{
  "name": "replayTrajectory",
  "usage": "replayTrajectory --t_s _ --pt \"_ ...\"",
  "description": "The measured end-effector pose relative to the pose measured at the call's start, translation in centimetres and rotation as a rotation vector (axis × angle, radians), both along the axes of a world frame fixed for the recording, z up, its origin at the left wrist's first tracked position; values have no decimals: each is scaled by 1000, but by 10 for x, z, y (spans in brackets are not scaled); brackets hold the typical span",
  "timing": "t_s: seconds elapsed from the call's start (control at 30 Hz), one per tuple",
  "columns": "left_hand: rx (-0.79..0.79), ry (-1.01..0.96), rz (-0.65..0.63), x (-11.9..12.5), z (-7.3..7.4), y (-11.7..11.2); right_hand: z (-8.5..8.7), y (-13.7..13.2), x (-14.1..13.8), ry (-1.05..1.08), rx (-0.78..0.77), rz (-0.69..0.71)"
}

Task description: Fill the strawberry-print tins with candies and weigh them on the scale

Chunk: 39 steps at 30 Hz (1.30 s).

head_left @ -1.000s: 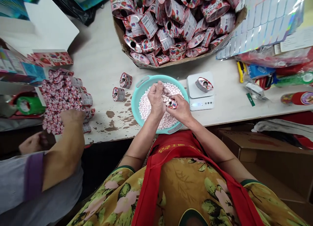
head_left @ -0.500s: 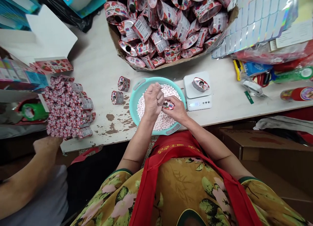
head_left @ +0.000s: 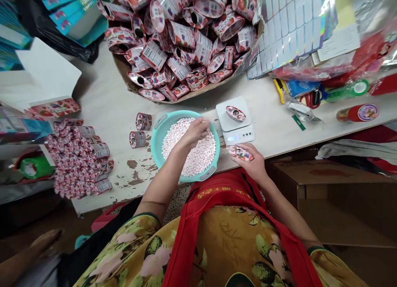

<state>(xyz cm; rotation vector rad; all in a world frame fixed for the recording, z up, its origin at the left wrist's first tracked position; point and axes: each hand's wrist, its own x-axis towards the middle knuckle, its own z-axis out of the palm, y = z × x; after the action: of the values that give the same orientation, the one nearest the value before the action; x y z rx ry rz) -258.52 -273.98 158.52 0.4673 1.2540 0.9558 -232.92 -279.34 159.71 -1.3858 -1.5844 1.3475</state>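
Observation:
My left hand [head_left: 194, 133] is over the turquoise basin [head_left: 156, 144], just above a bed of small pale pink candies [head_left: 198, 159]. Motion smears its bent fingers, so what they hold, if anything, does not show. Off the basin's right side, in front of the scale, my right hand [head_left: 254, 162] grips a strawberry-printed candy container [head_left: 241, 153] with an opening facing up. A similar container [head_left: 235, 113] rests on the white digital scale [head_left: 221, 113].
A cardboard box [head_left: 124, 74] heaped with printed containers is at the back. Two containers [head_left: 143, 121] stand left of the basin, near a stacked pile [head_left: 77, 159]. Label sheets [head_left: 288, 26] and a red jar [head_left: 356, 112] lie right. Another person's arm [head_left: 37, 245] shows lower left.
My hands have parted: the right carried the container rightward out of the basin, while the left, earlier a fist over its opening, is now above the candies. The other person's arm moved down. The view shifted.

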Motion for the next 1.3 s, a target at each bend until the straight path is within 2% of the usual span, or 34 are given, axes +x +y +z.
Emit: replayTrajectory --t_s 0.07,0.17,0.23,0.33,0.4,0.47,0.53,0.63,0.7,0.77,0.83,0.93,1.03,1.13,1.2,1.23,1.3 --pt "155 169 -157 30 2 31 -3 2 19 -30 -7 -97" --pt "306 610 -360 64 -2 69 -7 8 38 -55 -12 -202" --pt "294 860 -455 79 -8 83 -9 13 47 -73 -16 -244" --pt "252 994 -516 89 -15 90 -12 19 55 -82 -21 -278" --pt "246 974 -492 89 -19 92 -14 21 57 -73 -26 -292" --pt "267 864 -408 84 -21 93 -15 24 58 -64 -26 -301" --pt "244 649 -272 74 -21 94 -16 26 60 -62 -23 -318" --pt "85 281 -81 52 -14 91 -15 28 64 -75 -18 -369" --pt "8 145 -54 39 -9 85 -15 29 68 -87 -15 -407" --pt "24 130 -115 30 -5 79 -17 29 71 -98 -10 -433" --pt "110 247 -215 28 -3 74 -18 29 75 -110 -4 -448" --pt "276 631 -415 36 -1 71 -22 27 77 -124 0 -464" --pt "348 1059 -725 51 0 72 -23 26 74 -138 3 -480" --pt "410 1289 -987 66 -5 75 -23 27 67 -139 -1 -472" --pt "447 1338 -1024 69 -8 75 -23 31 61 -133 -4 -449" --pt "450 1351 -987 66 -8 73 -24 35 57 -128 0 -433" --pt "420 1374 -815 52 -4 65 -29 45 47 -110 27 -403"
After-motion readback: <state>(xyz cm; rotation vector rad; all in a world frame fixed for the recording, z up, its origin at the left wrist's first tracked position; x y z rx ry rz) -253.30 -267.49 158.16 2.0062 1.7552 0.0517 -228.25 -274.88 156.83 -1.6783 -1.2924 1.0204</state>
